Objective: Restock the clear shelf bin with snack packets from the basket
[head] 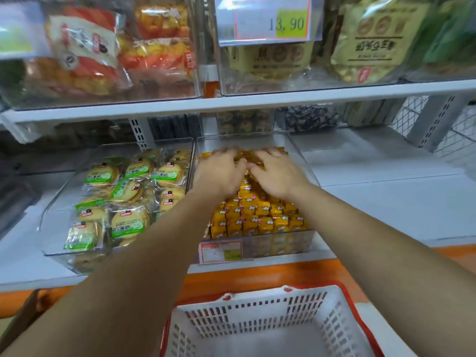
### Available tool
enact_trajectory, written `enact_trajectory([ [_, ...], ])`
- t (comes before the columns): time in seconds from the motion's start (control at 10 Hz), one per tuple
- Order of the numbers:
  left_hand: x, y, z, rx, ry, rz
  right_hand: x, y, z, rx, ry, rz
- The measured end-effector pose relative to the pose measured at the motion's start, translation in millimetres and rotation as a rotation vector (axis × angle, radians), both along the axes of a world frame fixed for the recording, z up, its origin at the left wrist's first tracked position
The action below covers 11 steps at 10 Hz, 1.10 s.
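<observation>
Stock in the clear shelf bin [300,163]: snack packets [257,220], small and block-shaped, wrapped in glossy yellow foil with red ends and a white printed mark, stood upright in tight rows. The bin is recorded as rigid transparent plastic, rectangular and open-topped, set on the white lower shelf [386,197]; a red-bordered price label [221,251] is fixed to its low front wall

Both hands are placed in the rear half of the bin, palms down. The left hand [219,171] and right hand [278,173] are laid side by side, thumbs nearly meeting, fingers spread wide and extended over the tops of the rear packets. Nothing is seen to be gripped; the fingertips are blurred

The basket [257,313] is positioned below and in front of the shelf: white moulded plastic, slotted walls, red rim

Counts: hands, two; basket, one; clear bins on the lower shelf, two. The packets are too densely packed to be counted. The second bin [74,176], just beside the first on its left, is filled with round pale biscuits [127,222] in crinkled clear wrap with green labels. A white metal upper shelf [334,92] is loaded with two upper bins [257,88] of bagged snacks; one price tag [268,21] reading 13.90 is noted
</observation>
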<state>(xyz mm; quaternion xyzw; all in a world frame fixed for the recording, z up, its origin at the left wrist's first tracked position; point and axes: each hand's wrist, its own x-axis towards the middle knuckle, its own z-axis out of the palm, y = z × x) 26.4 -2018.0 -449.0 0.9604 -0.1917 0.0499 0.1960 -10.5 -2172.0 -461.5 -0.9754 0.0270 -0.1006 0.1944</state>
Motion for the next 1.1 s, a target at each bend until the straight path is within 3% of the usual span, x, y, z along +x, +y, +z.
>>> enact_trajectory([
  [0.1, -69.1, 20.7, -13.6, -0.022, 0.042, -0.053, -66.0, 6.7, -9.3, 0.055, -0.002, 0.059],
  [0.3, -152.0, 51.9, -52.7, 0.142, -0.139, -0.077, -150.2, 17.2, -28.6, -0.217, -0.047, 0.109],
  [0.5, -140.3, 53.5, -57.2, 0.327, -0.133, -0.147, -147.1, 12.9, -40.8, -0.378, 0.094, 0.133],
  [0.7, -130.3, 52.2, -48.4, 0.465, -0.066, -0.193, -136.3, 15.0, -31.0, -0.409, 0.138, 0.153],
  [0.9, -131.3, 53.8, -32.4, 0.432, 0.08, -0.195, -141.6, 14.0, -19.5, -0.365, 0.242, 0.189],
  [1.0, -139.8, 55.8, -7.9, 0.283, 0.071, -0.179, -146.6, 12.6, 3.9, -0.34, 0.301, 0.228],
  [1.1, -155.0, 68.6, 14.7, 0.143, 0.048, -0.184, -157.9, 7.5, 30.3, -0.314, 0.23, 0.229],
])
